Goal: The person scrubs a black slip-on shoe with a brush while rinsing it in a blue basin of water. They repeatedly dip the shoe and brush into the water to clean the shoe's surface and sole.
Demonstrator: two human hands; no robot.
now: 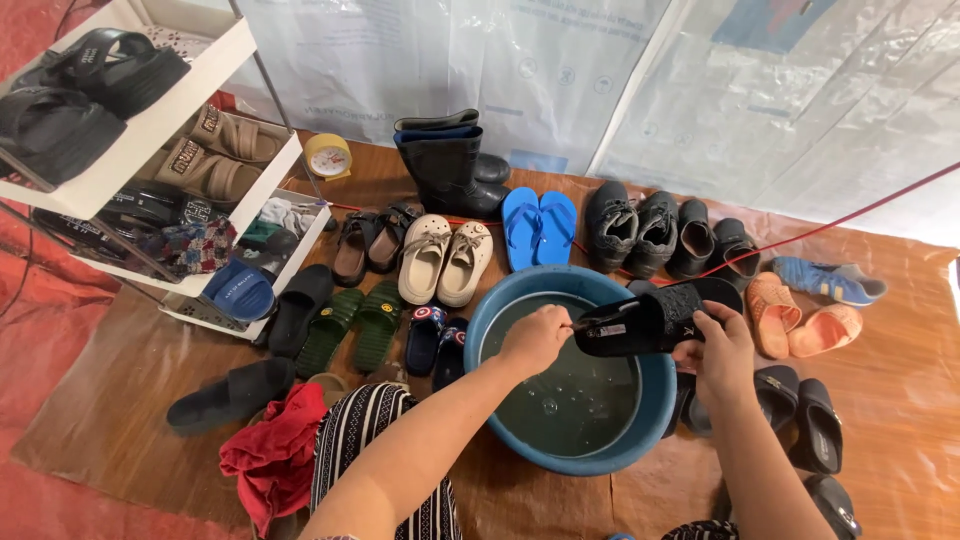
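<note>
My right hand (718,352) grips a black slide sandal (640,320) and holds it over the blue basin (480,325), which is partly filled with greenish water. My left hand (537,338) is closed on a small tool, seemingly a brush, with its tip against the sandal's left end. Most of the tool is hidden inside my fist. Both forearms reach in from the bottom edge, above my striped knee.
Rows of footwear ring the basin: cream clogs (443,258), blue flip-flops (539,227), black rubber boots (447,163), dark shoes (655,232), orange slides (800,318), black slides (805,412). A white shoe rack (160,130) stands at left. A red cloth (272,455) lies by my knee.
</note>
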